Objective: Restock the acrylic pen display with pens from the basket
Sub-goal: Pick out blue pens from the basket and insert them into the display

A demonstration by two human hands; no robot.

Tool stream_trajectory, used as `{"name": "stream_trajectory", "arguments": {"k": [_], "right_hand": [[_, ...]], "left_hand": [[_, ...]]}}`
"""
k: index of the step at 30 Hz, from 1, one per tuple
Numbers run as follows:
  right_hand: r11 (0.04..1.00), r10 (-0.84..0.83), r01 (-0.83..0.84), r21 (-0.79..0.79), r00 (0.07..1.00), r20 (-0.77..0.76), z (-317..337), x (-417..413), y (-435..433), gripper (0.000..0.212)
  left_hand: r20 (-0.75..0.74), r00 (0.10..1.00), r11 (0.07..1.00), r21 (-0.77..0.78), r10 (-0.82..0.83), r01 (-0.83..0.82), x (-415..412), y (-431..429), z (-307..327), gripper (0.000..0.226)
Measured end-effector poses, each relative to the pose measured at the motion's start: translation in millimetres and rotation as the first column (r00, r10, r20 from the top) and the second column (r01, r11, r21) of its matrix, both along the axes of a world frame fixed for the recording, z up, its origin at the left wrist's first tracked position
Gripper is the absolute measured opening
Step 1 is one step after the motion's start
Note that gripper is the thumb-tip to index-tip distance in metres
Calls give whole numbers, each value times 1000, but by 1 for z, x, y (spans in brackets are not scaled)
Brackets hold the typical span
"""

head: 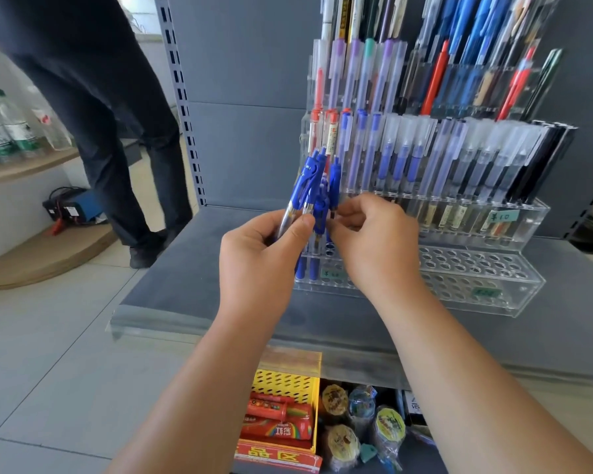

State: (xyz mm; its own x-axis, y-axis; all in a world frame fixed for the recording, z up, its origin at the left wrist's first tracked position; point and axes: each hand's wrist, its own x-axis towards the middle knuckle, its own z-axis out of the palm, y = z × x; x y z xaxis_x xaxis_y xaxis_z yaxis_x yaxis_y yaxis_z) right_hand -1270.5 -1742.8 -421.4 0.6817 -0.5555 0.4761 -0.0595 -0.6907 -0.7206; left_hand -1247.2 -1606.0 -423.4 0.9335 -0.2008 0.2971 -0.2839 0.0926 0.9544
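Squarely at the centre of the frame, a person's left hand (259,258) holds a bundle of blue click pens (310,184) upright. Its grip is curled around the clear barrels, the thumb pressed across them, and the blue clips fan out above. Touching it from the right, the right hand (370,244) has its grip pinched, thumb and forefinger closed on one pen of that bundle near its clip.

Both hands hover just in front of the acrylic pen display (476,278), a clear stepped rack that stands on a grey shelf (185,268) and fills the upper right of the frame. Its upper tiers are packed with capped pens in purple, red, blue, frosted and black. The lowest tiers, right of centre, show rows of open round holes. A few slotted pens (301,270), also blue, stand in the holes at the rack's lower left corner, directly behind the left hand's fingers. Green price tags (502,216) are stuck to the fronts of the tiers.

At the bottom centre, under the shelf edge, a yellow basket (288,383) holds red packets, and wrapped rolls (339,400) lie just beside it to the right. In the upper left, a second person (110,131) in dark trousers stands on the tiled floor (48,336), near clear bottles (11,131) on a curved wooden ledge (31,165) at the left edge.
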Motion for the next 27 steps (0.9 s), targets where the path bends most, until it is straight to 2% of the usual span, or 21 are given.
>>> {"name": "stream_trajectory", "arguments": {"k": [7, 21, 27], "right_hand": [[997, -19, 16, -75, 999, -49, -1, 0, 1, 12], [996, -19, 13, -85, 998, -67, -1, 0, 1, 13], [991, -5, -18, -130, 986, -169, 8, -1, 3, 6]], "left_hand": [[-4, 1000, 999, -34, 26, -26, -2, -1, 1, 15], [-10, 1000, 997, -74, 2, -3, -5, -3, -1, 17], [0, 1000, 997, -73, 10, -10, -5, -2, -1, 14]]}}
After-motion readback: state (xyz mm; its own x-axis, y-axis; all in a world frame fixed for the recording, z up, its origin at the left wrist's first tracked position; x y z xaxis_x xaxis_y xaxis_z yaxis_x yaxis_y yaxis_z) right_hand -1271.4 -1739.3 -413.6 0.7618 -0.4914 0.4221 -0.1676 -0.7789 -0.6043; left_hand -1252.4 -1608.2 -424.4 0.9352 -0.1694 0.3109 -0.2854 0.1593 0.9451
